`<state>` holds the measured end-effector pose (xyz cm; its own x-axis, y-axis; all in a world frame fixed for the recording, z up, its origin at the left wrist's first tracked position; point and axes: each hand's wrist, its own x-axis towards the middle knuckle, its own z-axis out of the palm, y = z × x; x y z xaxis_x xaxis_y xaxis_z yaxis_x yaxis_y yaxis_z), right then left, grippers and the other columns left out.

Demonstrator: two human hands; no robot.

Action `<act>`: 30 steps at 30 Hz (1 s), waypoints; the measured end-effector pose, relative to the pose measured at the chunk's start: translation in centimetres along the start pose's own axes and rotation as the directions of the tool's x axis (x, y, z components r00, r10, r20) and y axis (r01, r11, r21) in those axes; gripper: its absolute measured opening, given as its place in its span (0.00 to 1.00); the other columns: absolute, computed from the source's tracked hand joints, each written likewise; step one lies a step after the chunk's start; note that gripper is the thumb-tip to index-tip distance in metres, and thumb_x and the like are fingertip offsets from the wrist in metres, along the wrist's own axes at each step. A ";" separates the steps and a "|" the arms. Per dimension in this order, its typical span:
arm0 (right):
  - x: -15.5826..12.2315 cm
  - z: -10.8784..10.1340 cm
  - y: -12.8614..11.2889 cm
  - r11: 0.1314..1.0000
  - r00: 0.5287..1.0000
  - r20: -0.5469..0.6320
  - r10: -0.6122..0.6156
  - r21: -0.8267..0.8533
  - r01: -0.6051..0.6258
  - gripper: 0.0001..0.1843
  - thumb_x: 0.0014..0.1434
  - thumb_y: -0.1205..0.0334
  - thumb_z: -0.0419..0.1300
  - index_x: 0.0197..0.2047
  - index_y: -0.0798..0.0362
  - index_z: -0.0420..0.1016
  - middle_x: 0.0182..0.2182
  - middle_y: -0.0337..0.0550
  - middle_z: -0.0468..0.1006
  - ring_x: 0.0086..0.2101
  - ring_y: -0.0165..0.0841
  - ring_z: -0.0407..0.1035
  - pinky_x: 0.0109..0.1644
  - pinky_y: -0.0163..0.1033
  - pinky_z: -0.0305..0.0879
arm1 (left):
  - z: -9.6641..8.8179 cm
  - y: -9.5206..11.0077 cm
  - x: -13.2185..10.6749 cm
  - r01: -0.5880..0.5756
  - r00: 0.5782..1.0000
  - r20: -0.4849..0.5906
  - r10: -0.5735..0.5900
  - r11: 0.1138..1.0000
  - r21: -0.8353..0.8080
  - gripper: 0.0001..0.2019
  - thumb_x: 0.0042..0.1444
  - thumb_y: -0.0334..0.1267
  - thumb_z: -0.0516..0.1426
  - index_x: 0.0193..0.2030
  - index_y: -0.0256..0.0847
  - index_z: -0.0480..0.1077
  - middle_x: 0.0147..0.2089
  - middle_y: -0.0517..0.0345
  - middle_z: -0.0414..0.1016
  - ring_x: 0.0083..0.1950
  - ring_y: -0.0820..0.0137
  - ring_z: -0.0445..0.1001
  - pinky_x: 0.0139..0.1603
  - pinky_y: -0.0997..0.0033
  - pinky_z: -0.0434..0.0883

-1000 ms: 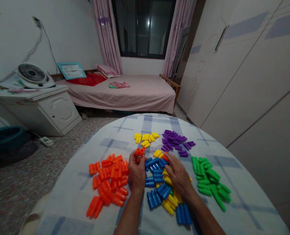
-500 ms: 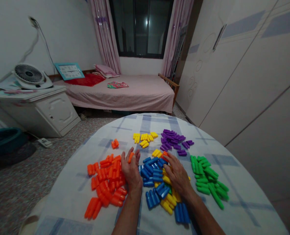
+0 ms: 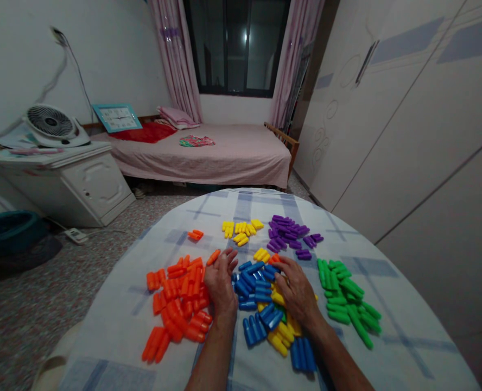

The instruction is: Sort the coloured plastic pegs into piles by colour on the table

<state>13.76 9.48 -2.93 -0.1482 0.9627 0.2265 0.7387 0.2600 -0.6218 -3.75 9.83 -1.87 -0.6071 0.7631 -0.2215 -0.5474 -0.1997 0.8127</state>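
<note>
My left hand point(image 3: 221, 285) is beside the orange pile, with an orange capsule-shaped plastic piece point(image 3: 213, 257) at its thumb and index finger; the other fingers are spread. My right hand point(image 3: 297, 290) reaches over the mixed pile, its thumb and fingertips closed at another orange piece point(image 3: 274, 259). Under and beside that hand lie blue pieces point(image 3: 254, 330) and yellow pieces point(image 3: 279, 342), many joined side by side; a bit of green shows among them. The pile of orange pieces point(image 3: 178, 320) is left of my left hand. A small orange cluster point(image 3: 195, 235) lies apart, farther back.
Yellow pieces point(image 3: 247, 228) and a purple pile point(image 3: 285, 233) lie at the back of the round table, with a green pile point(image 3: 347, 293) on the right. A checked tablecloth point(image 3: 122, 336) covers it. Beyond stand a bed point(image 3: 233, 157), a white cabinet point(image 3: 90, 184) and a wardrobe point(image 3: 407, 136).
The orange piece at my left hand has shifted left to the hand's edge as the hand turned. The small orange cluster at the back has tipped and moved slightly right. My right hand has barely moved.
</note>
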 end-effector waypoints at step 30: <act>0.0 -0.5 -0.6 0.998 1.000 -0.005 -0.025 0.062 0.026 0.16 0.60 0.58 0.51 0.45 0.51 0.76 0.55 0.45 0.67 0.55 0.34 0.64 0.62 0.44 0.63 | 0.3 0.2 -1.3 -0.170 0.938 0.347 -0.010 0.858 0.484 0.13 0.54 0.42 0.55 0.40 0.36 0.71 0.34 0.56 0.76 0.32 0.76 0.74 0.35 0.79 0.71</act>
<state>13.69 9.28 -2.16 -0.1635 0.9554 0.2460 0.6928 0.2887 -0.6609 -2.85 9.02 -1.25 -0.3643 0.9308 -0.0289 -0.0877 -0.0034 0.9961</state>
